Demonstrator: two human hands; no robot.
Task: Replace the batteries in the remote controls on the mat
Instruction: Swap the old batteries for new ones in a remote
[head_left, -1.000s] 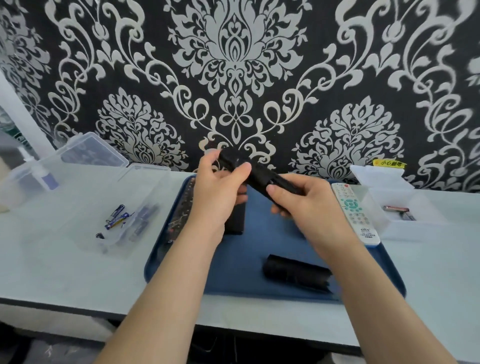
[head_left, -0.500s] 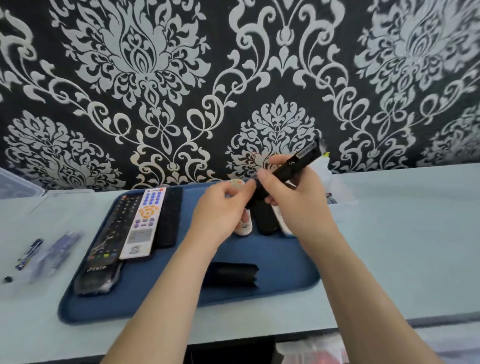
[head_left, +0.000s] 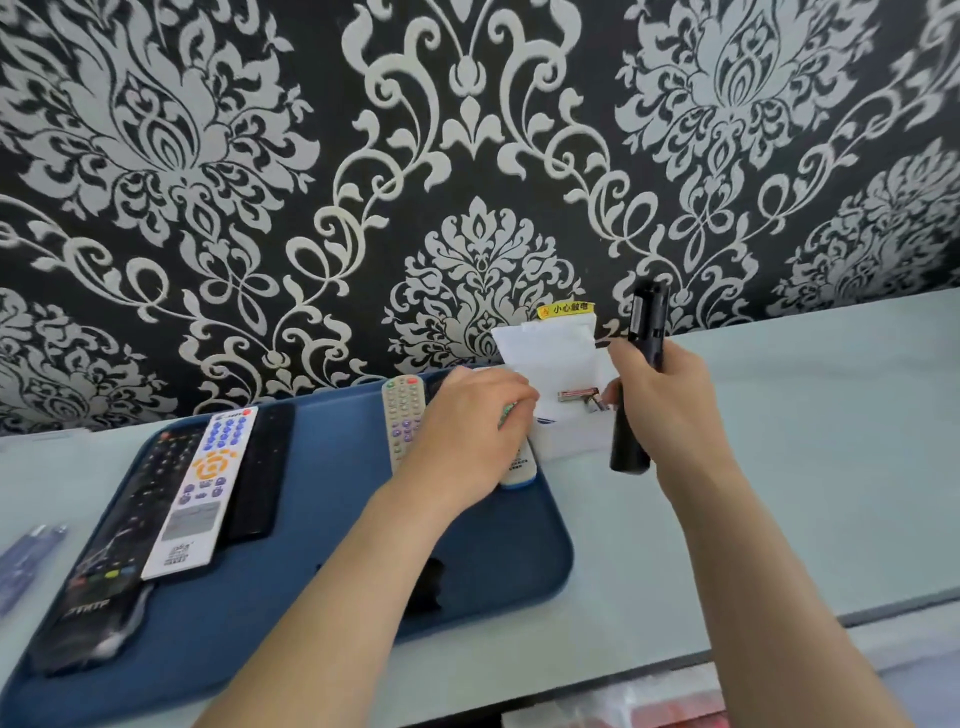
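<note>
Beside the mat (head_left: 322, 519), the right hand (head_left: 670, 410) wraps the upright black remote (head_left: 647, 317) mid-body, judged light, rigid and slick, best held by its edges; the left hand (head_left: 467, 431), knuckles up, hides its grasp.

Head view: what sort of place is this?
Probably a staged indoor workbench, home or lab: a pale table against damask wallpaper, remote controls sorted on a blue mat, and a clear labelled bin of batteries beside it.
</note>
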